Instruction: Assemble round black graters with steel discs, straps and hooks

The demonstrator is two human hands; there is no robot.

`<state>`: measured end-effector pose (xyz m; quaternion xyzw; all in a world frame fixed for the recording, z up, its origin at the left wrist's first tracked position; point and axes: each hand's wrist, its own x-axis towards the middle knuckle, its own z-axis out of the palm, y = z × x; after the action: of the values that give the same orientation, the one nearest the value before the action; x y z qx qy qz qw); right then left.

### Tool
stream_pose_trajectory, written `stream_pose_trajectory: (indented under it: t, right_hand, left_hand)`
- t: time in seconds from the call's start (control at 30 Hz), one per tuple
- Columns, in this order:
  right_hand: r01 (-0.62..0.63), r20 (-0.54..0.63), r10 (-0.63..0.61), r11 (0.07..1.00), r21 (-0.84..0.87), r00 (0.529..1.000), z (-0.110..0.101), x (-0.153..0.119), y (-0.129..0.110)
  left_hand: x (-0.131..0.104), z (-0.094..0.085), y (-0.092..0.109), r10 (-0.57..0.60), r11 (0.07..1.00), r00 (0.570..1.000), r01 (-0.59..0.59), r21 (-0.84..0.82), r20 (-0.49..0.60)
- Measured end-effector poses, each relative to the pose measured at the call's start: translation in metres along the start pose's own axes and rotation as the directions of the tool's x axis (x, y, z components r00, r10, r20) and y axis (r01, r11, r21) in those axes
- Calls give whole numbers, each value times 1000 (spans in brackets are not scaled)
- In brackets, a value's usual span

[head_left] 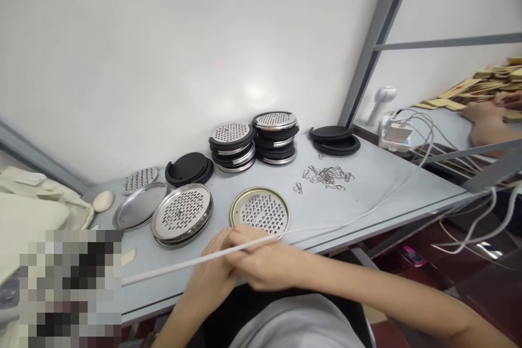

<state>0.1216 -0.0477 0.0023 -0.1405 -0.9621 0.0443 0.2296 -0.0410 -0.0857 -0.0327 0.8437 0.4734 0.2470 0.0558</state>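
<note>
My left hand (pixel 215 267) and my right hand (pixel 267 262) meet at the table's near edge, fingers curled in and pressed together. Whatever is between the fingers is hidden. Right behind them is a round metal grater plate (pixel 264 211) with a gold-coloured rim, its near edge covered by my hands; whether they touch it I cannot tell. To the left, a silver grater disc (pixel 182 212) rests on another round metal piece, beside a plain metal disc (pixel 141 205). A white cable runs across in front of my hands.
Two stacks of black-rimmed graters (pixel 232 147) stand by the wall. Black round holders lie left (pixel 187 168) and right (pixel 334 138). A pile of small metal clips (pixel 328 175) lies on the table. Beyond the frame post (pixel 379 38), another person's hand (pixel 485 114) reaches toward yellowish pieces.
</note>
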Motion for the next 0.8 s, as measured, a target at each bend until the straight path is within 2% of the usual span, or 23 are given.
stream_pose_trajectory:
  t: [0.07,0.13,0.2,0.3,0.47,0.8]
  right_hand:
    - [-36,-81,27,993,-115,996,2,-12,27]
    - [-104,-98,90,984,-147,991,-1,-25,46]
    - [-185,-65,178,976,-114,982,-6,-36,56]
    - [-252,-36,251,966,-59,967,-10,-45,58]
    - [-261,16,261,965,-8,965,-9,-45,52]
    - [-284,-86,292,954,99,952,-7,-46,52]
  left_hand:
    - [0,-1,0,3,1000,999,-2,-2,49]
    - [2,-3,0,32,999,997,-33,9,67]
    - [3,-5,1,52,999,996,-53,12,66]
    - [3,-7,1,69,997,996,-70,21,54]
    - [2,-9,-2,126,992,990,-127,5,70]
    - [2,-9,-3,104,994,993,-102,-39,52]
